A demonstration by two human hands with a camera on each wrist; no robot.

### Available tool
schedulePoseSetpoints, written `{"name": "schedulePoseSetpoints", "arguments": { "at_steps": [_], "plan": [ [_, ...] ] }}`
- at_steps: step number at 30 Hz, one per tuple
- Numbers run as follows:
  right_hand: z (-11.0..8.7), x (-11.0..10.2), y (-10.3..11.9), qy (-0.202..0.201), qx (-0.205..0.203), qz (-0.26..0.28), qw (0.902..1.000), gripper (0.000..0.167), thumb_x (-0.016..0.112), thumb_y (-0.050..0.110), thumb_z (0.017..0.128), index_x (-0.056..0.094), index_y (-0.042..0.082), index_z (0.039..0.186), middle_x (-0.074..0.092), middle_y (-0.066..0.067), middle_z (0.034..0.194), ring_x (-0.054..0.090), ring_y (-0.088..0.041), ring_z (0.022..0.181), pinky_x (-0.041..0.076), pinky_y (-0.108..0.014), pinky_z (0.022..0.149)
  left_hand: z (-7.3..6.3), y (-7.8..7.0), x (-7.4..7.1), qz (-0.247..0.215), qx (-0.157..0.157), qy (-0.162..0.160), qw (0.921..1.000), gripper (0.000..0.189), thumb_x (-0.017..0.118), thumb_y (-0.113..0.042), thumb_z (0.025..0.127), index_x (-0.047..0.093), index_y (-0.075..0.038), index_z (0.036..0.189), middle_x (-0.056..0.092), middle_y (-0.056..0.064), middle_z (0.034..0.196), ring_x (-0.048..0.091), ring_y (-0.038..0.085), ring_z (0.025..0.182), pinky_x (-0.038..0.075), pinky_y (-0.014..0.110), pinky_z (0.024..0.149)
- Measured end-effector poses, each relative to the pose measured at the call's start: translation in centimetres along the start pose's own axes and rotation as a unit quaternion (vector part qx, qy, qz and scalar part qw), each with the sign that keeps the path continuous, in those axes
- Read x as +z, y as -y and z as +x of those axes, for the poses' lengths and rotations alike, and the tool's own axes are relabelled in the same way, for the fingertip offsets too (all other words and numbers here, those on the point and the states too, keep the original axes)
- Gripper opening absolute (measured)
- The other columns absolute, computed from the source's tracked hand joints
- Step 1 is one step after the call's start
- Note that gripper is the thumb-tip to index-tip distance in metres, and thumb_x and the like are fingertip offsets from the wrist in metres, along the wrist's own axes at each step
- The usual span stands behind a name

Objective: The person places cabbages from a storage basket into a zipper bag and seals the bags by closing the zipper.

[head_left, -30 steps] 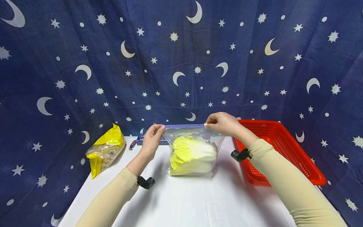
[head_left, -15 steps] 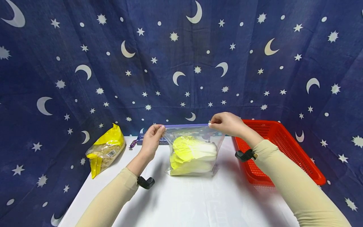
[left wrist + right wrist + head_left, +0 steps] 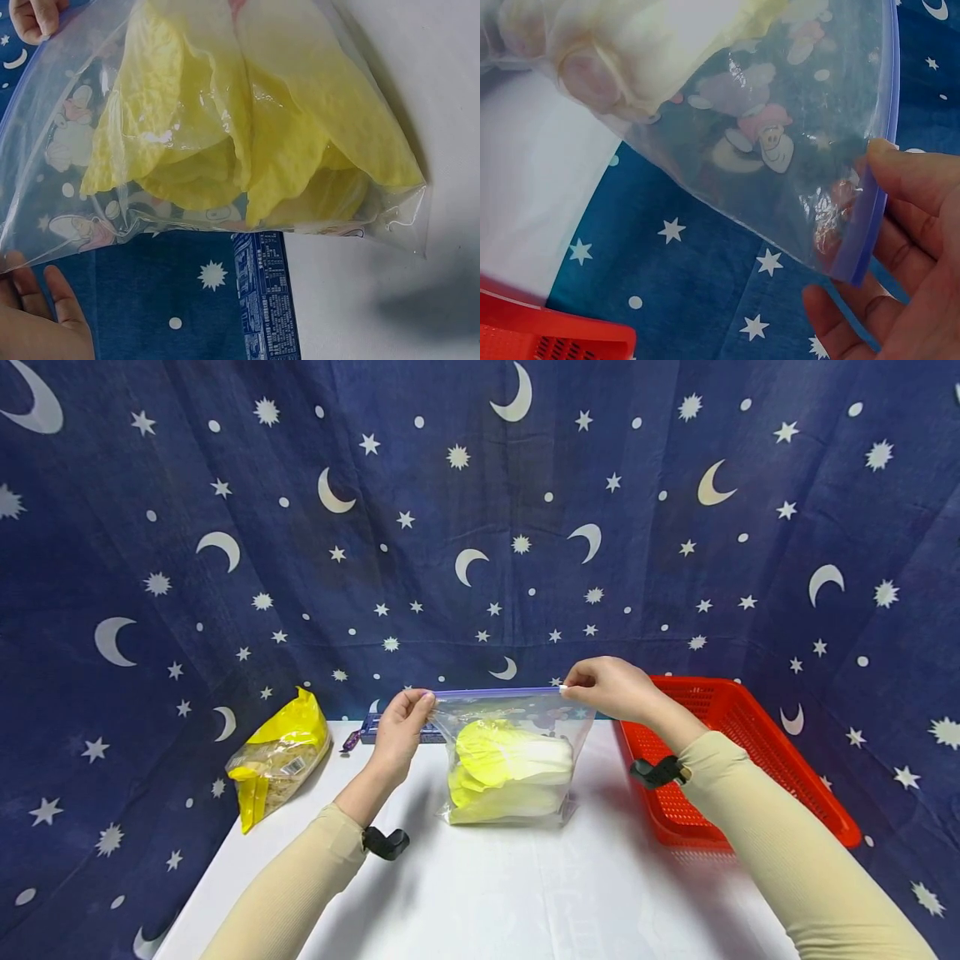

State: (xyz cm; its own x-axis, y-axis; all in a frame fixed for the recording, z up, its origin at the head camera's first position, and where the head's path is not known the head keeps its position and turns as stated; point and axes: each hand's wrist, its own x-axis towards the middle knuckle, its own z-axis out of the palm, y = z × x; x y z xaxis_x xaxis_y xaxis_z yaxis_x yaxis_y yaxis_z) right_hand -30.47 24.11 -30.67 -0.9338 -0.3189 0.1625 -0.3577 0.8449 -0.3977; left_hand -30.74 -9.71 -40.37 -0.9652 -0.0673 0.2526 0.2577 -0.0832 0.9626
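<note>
A clear zip-top bag (image 3: 442,718) with a purple zip strip (image 3: 491,692) stands upright on the table, with a printed cartoon pattern. Inside lie pale heads of napa cabbage (image 3: 517,760), their yellow leaf tips toward the left. My left hand (image 3: 401,731) pinches the bag's top left corner between thumb and fingers; in the left wrist view its fingertips sit behind the film. My right hand (image 3: 611,685) pinches the zip strip near its right end, thumb on one side and forefinger on the other, as the right wrist view shows at the purple strip (image 3: 876,202).
A red plastic basket (image 3: 787,760) stands on the right, partly behind my right forearm. At the left lies a yellow-and-clear food packet (image 3: 281,752). Behind the bag are a flat dark blue box (image 3: 266,292) and a small purple-wrapped item (image 3: 351,741). A starry blue curtain hangs behind.
My right hand has slid to the right along the purple zip strip, toward its right end. My left hand and the cabbage have stayed in place.
</note>
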Motion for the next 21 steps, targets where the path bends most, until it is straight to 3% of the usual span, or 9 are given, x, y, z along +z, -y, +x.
{"name": "schedulePoseSetpoints", "arguments": {
  "at_steps": [13, 21],
  "plan": [
    [-0.8, 0.0, -0.8, -0.016, -0.008, -0.015, 0.9997, 0.02, 0.07, 0.035, 0.096, 0.077, 0.019, 0.106, 0.071, 0.002, 0.102, 0.058, -0.02, 0.084, 0.048, -0.038, 0.071, 0.1, 0.1, 0.2, -0.007, -0.001, -0.006, 1.0, 0.017, 0.062, -0.017, 0.104, 0.062, -0.003, 0.113, 0.063, -0.003, 0.096, 0.057, 0.011, 0.092, 0.049, 0.024, 0.086],
    [-1.5, -0.5, -1.8, -0.026, -0.005, -0.014, 0.9995, 0.02, 0.069, 0.036, 0.097, 0.076, 0.019, 0.105, 0.069, 0.001, 0.099, 0.057, -0.02, 0.082, 0.046, -0.038, 0.07, 0.2, 0.0, -0.1, -0.02, 0.002, -0.008, 0.9998, 0.017, 0.063, -0.016, 0.103, 0.061, -0.001, 0.112, 0.062, -0.004, 0.093, 0.056, 0.01, 0.088, 0.049, 0.023, 0.083]
  ]
}}
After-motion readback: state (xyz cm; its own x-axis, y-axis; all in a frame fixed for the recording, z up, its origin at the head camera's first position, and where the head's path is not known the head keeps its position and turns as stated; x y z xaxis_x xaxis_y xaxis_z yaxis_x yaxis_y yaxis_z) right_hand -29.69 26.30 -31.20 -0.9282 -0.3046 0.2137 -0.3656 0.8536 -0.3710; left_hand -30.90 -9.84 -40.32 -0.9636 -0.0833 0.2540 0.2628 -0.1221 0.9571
